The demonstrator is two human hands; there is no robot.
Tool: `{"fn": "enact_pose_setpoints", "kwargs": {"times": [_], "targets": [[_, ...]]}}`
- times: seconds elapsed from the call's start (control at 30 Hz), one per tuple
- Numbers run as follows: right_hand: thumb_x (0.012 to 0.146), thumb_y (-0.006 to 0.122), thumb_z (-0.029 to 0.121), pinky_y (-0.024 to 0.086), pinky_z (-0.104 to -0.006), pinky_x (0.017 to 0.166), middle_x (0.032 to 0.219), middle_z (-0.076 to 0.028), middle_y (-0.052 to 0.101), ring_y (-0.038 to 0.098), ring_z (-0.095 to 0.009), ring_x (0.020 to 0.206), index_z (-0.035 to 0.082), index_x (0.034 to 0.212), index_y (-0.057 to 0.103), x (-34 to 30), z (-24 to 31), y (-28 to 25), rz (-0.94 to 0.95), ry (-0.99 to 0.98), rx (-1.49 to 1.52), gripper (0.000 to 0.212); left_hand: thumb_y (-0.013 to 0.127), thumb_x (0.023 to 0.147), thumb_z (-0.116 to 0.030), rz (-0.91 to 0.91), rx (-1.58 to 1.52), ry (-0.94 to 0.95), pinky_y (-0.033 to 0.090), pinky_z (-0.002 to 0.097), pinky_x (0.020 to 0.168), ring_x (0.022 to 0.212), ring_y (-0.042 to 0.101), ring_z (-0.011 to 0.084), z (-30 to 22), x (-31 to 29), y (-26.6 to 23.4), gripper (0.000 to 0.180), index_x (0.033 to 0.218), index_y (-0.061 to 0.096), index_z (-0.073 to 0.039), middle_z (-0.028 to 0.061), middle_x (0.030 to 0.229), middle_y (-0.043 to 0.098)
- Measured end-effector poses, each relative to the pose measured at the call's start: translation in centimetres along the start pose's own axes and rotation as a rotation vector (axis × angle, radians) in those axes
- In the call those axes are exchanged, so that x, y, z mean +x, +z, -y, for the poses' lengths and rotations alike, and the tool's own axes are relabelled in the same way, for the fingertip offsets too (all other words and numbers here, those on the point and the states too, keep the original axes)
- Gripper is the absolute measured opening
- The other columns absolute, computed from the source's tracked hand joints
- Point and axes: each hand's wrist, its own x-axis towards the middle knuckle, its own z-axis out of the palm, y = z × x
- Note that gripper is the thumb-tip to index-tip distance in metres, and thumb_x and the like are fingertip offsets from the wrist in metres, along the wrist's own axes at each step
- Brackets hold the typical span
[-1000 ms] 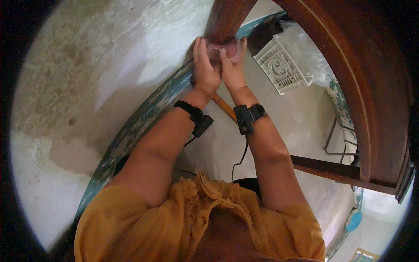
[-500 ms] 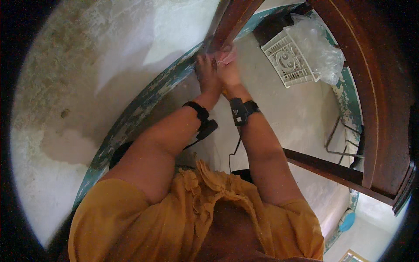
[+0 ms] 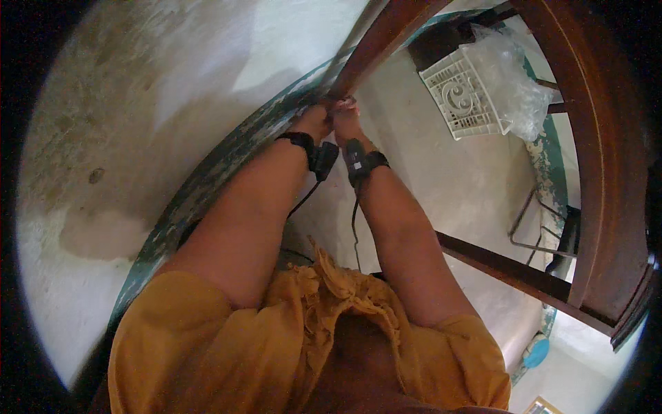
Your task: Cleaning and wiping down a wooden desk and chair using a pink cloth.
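Two bare hands, entered as one lot, meet at upper centre of the frame. Left hand point(image 3: 318, 119) and right hand point(image 3: 347, 116) are pressed close together, fingers curled around something small at the foot of a dark reddish-brown wooden frame post point(image 3: 383, 38); what lies between the fingers is hidden, so whether either hand is clamped on it I cannot tell. Each wrist carries a black strap-on band with a small box: left wrist band point(image 3: 312, 150), right wrist band point(image 3: 362, 161), with thin cables trailing down toward the mustard-yellow ruffled garment point(image 3: 303, 331) at lower centre.

Step in hand, by judgement: fine two-handed fingerwork against the post where it meets the chipped teal-painted wall edge point(image 3: 207, 186). Any following move would call for a steady pinch and a clearer sight line, as the fingers mask their own work.

Containers: one white plastic lattice crate point(image 3: 458, 96), upper right, lying on the pale floor; beside and partly over it, a crumpled clear plastic bag point(image 3: 514, 83). Contents of either cannot be made out. One small round blue object point(image 3: 536, 350), lower right, kind unclear.
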Motion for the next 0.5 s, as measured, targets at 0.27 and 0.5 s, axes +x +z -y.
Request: {"fn": "enact_pose_setpoints", "kwargs": {"times": [0.27,0.5], "targets": [[0.097,0.051,0.019,0.050,-0.0393,0.077,0.093,-0.016,0.063,0.061,-0.031,0.083,0.004,0.105,0.054,-1.4,-3.2,-10.1,-0.205,-0.080,0.580,0.017,0.070,0.083,-0.018,0.223,0.560,-0.058,0.054,0.0412,0.078,0.098,0.069,0.0300,-2.7,3.8,0.9,0.019,0.096,0.073,-0.004,0.0197,0.099,0.070],[0.099,0.051,0.023,0.047,-0.0391,0.078,0.098,-0.016,0.062,0.058,-0.028,0.088,0.000,0.113,0.047,-4.0,-3.7,-22.1,-0.155,0.511,1.551,0.027,0.055,0.091,-0.013,-0.521,-0.148,-0.166,0.050,0.0407,0.083,0.098,0.062,0.0325,-9.8,4.4,2.2,0.031,0.121,0.054,-0.003,0.0199,0.110,0.061]]}}
